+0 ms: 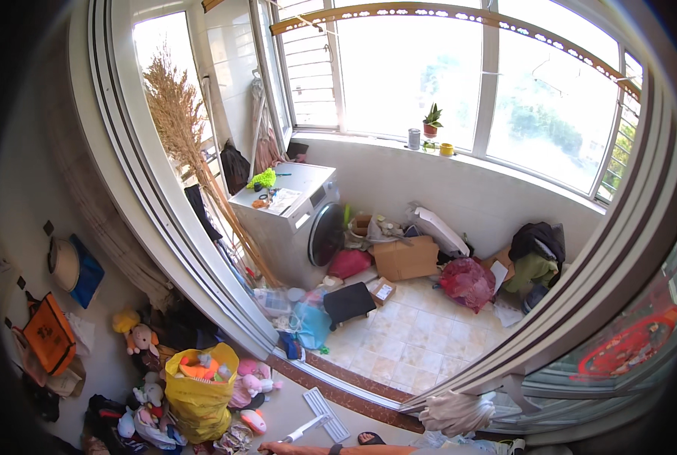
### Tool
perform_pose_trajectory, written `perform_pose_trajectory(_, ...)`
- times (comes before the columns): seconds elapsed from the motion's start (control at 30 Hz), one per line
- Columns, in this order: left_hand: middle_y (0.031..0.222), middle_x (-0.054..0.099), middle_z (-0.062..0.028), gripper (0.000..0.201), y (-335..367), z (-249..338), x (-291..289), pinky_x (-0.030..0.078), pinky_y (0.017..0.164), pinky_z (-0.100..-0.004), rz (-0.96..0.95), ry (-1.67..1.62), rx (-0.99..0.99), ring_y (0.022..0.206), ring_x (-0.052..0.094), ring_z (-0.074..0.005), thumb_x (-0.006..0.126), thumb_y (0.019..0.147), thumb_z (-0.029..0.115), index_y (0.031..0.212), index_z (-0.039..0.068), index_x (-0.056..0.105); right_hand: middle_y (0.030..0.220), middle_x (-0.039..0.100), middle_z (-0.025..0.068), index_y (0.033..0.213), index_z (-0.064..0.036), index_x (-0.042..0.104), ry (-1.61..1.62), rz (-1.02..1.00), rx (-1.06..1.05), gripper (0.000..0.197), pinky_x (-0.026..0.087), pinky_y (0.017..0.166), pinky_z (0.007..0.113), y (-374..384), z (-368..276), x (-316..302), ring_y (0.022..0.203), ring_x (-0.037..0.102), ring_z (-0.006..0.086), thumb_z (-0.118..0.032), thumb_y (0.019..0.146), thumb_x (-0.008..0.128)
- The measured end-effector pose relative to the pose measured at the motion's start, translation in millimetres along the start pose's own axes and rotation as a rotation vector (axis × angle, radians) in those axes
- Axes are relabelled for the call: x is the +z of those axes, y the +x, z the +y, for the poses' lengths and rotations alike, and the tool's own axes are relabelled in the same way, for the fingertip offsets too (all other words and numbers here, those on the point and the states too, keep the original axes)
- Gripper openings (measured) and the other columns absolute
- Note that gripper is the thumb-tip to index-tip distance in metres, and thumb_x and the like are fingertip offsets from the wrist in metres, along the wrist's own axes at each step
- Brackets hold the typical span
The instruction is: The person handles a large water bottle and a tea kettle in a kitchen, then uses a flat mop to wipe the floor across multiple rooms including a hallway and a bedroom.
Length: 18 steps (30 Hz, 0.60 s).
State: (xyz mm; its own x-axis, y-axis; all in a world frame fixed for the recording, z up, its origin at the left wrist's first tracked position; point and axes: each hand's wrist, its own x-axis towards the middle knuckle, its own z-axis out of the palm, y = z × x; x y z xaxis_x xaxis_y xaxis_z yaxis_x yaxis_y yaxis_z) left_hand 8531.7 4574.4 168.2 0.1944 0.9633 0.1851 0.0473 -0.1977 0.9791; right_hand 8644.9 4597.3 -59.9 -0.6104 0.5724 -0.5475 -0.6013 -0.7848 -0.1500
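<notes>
My right hand [279, 448] is at the lower edge, its forearm reaching in from the right with a dark band at the wrist. It is closed around the handle of a flat mop [328, 417], though the fingers are partly cut off by the edge. The mop's white slatted rectangular head lies on the floor just inside the sliding-door threshold. Close to it is my foot in a dark sandal [370, 438]. My left hand is out of view.
Left of the mop stands a yellow bag [202, 394] of soft toys, with more toys around it. Beyond the door track [353, 381] are a washing machine [289, 220], black stool [349, 303], cardboard box [406, 258] and red plastic bag [467, 283]. Pale bunched cloth [457, 413] hangs by the right door.
</notes>
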Motion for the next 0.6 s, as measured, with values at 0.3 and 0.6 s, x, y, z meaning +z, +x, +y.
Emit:
perform_pose_trajectory(0.3, 0.072, 0.06, -0.0111, 0.008, -28, 10, 32, 0.043, 0.052, -0.0224, 0.017, -0.094, -0.009, 0.058, 0.051, -0.0111, 0.055, 0.078, 0.003, 0.085, 0.0, 0.054, 0.083, 0.06, 0.0052, 0.101, -0.0046, 0.054, -1.094, -0.079, -0.893, 0.032, 0.052, 0.057, 0.027, 13, 22, -70, 0.073, 0.061, 0.0164, -0.022, 0.082, 0.073)
perform_pose_trajectory(0.6, 0.055, 0.053, -0.0085, 0.009, -103, -1, 36, 0.042, 0.044, -0.0272, 0.143, -0.027, 0.21, 0.045, 0.047, -0.0127, 0.054, 0.075, -0.003, 0.082, 0.001, 0.052, 0.058, 0.041, -0.0004, 0.08, -0.0118, 0.052, -0.394, 0.306, 0.13, 0.018, 0.035, 0.037, 0.03, 9, 42, -70, 0.043, 0.042, 0.0126, -0.025, 0.091, 0.057)
